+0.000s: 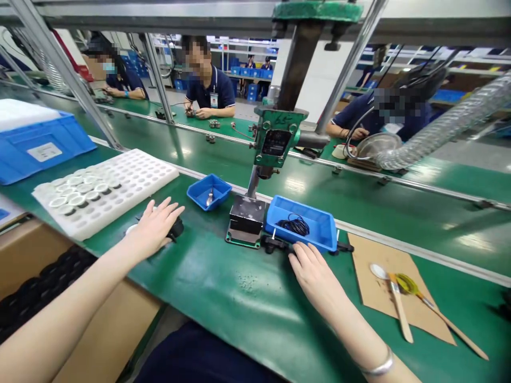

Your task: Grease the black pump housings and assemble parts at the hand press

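My left hand (155, 226) lies with fingers stretched out over a small black part (176, 229) on the green bench, just in front of a white tray (131, 175) with round pockets, some holding white rings. My right hand (313, 271) rests near the front edge of a blue bin (319, 234) holding black wire; its fingertips touch a small black part (275, 244) beside the base of a green hand press (275, 141). The fingers are partly curled, nothing plainly gripped.
A small blue dish (207, 191) with a metal piece sits left of the press. Cardboard (399, 282) at right carries brushes (399, 303). A blue crate (35, 143) stands far left. Other people sit across the conveyor (359, 197). A ribbed hose (451, 125) runs at right.
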The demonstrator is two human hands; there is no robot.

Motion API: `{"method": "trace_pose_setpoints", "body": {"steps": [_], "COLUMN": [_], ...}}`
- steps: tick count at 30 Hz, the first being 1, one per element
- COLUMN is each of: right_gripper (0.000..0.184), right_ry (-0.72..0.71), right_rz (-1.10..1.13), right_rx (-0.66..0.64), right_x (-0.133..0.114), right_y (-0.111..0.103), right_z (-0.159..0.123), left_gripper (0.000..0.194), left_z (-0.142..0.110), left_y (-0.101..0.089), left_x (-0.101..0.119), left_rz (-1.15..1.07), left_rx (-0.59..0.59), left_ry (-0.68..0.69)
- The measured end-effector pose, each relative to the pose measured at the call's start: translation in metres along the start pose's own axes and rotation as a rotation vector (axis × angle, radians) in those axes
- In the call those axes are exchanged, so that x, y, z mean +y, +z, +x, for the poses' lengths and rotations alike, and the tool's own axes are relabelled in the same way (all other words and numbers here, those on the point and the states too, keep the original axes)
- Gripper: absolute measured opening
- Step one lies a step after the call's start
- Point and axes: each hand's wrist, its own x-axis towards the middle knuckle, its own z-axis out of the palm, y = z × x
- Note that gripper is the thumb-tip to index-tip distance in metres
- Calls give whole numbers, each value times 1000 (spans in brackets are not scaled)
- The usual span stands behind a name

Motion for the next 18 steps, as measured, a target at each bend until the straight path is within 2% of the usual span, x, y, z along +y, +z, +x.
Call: {"method": "trace_pose_setpoints", "body": {"steps": [1, 3, 5, 7, 10, 13, 16, 18], "right_gripper": [27, 23, 20, 16, 6, 24, 25, 24], "right_ry": [-1, 7, 33, 87, 328, 723, 1077, 1234], "right_rz": [-16, -40, -7, 150, 605, 1274, 1934, 2199], "right_rx": [-21, -87, -160, -165, -43, 61, 122, 160], "right_x": [-1, -2, 0, 3, 4, -10, -37, -53], "right_y": [-3, -11, -19, -30, -50, -67, -70, -66], "right_z": [1, 2, 1, -3, -7, -2, 10, 18], "left_gripper": [67, 62, 66, 73, 77, 78, 78, 75], "left_z": [6, 15, 18, 13, 3, -3, -5, -7], "left_y": [-1, -3, -3, 0, 13, 29, 41, 45], "left_x": [-10, -17, -5, 20, 69, 114, 146, 158], "left_rz": [-28, -105, -230, -427, -760, -1001, -1126, -1160], "left_rx": [-51, -126, -163, -176, -185, -157, -108, -94], "left_ry": [33, 81, 101, 111, 135, 137, 105, 80]}}
